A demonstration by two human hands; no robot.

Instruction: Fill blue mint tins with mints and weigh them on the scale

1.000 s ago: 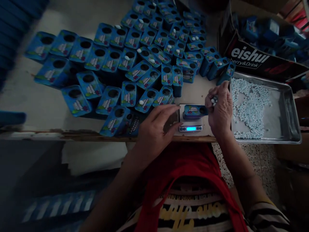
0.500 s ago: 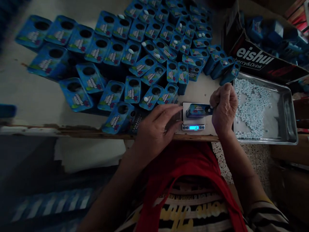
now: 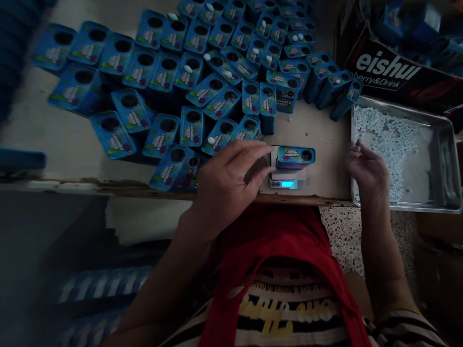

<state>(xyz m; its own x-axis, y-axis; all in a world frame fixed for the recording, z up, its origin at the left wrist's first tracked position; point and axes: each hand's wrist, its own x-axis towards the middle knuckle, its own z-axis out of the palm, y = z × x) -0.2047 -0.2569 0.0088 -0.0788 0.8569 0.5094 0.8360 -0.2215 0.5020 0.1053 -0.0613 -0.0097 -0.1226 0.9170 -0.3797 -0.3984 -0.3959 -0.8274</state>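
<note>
Evidently the left hand [image 3: 231,176] is spread, thumb and forefinger apart in a curve at the nine o'clock edge of the small scale [image 3: 289,176]; whether the tips touch it I cannot tell. The right hand [image 3: 369,168] has its fingers bunched over the near wall of the metal tray [image 3: 439,159], with pale bits at the tips; whether it pinches any of the pellets [image 3: 383,130] I cannot tell.

The step in hand seems to be weighing the small blue box [image 3: 289,155], which sits on the scale with its round opening towards three o'clock. Adding a pellet would call for a careful aim at that opening and a look at the lit display, whose reading is not legible.

From the left hand the small blue box lies at about two o'clock, just past the fingertips; from the right hand it lies at nine o'clock, apart from it. Farther out, the blue boxes [image 3: 191,125] crowd the table [image 3: 314,125] from nine to one o'clock of the scale, and the black carton [image 3: 390,77] stands at one o'clock of the right hand
</note>
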